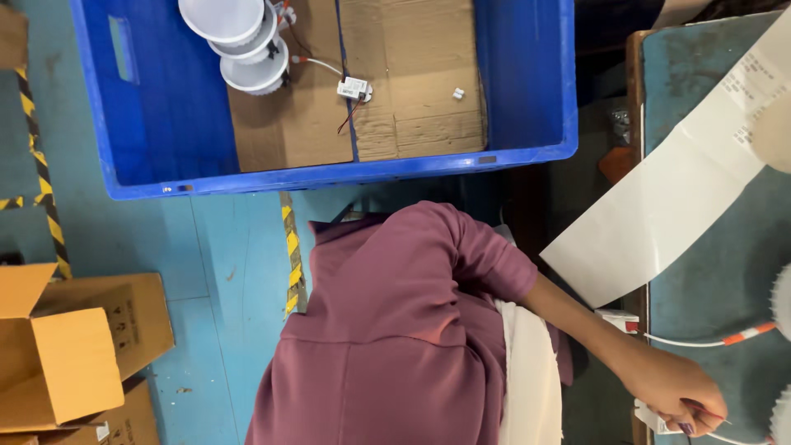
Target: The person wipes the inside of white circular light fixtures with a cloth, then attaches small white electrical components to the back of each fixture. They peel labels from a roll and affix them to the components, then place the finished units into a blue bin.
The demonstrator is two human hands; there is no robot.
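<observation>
My left hand [677, 394] is at the lower right, over the near edge of a teal-topped table [717, 272]. Its fingers are closed on a small white driver box [649, 416] with thin wires. My bare forearm runs to it from a maroon short sleeve [486, 255]. A white cable with an orange-red sleeve [725, 338] lies just beyond the hand and leads toward a white round lamp body [783, 301] at the right edge. My right hand is out of sight.
A blue plastic crate [165, 124] lined with cardboard stands on the floor and holds stacked white round lamps [247, 49] and a loose driver [354, 87]. A long white paper sheet [659, 206] lies across the table. Open cardboard boxes [74, 354] sit at lower left beside yellow-black floor tape [290, 264].
</observation>
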